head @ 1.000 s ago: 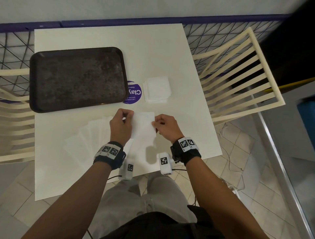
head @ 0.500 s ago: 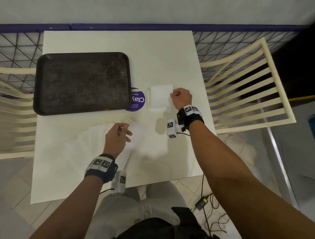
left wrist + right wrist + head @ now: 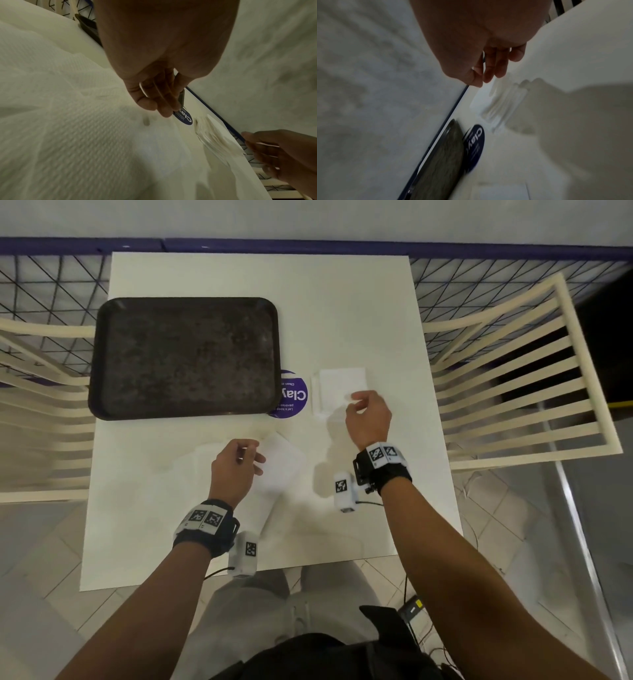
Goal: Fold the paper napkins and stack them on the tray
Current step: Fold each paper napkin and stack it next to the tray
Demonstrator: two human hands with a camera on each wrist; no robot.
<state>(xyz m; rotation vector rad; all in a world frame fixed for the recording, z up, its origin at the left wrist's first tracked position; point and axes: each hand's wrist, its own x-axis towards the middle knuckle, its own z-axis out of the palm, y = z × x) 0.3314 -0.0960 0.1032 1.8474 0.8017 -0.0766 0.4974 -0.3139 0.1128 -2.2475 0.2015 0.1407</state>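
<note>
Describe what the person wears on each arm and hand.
Both arms are bare, with no sleeves or gloves. The left hand and right hand each have a black wristband carrying white plates with black square markers. A small white camera block, also marked, hangs off each band, with a thin black cable running from it.

Both forearms reach forward over the table [image 3: 359, 302]. The left hand [image 3: 236, 467] hovers low near its front edge, fingers loosely curled, seemingly holding nothing; the right hand [image 3: 368, 419] hangs farther in, fingers relaxed, pointing down
</note>
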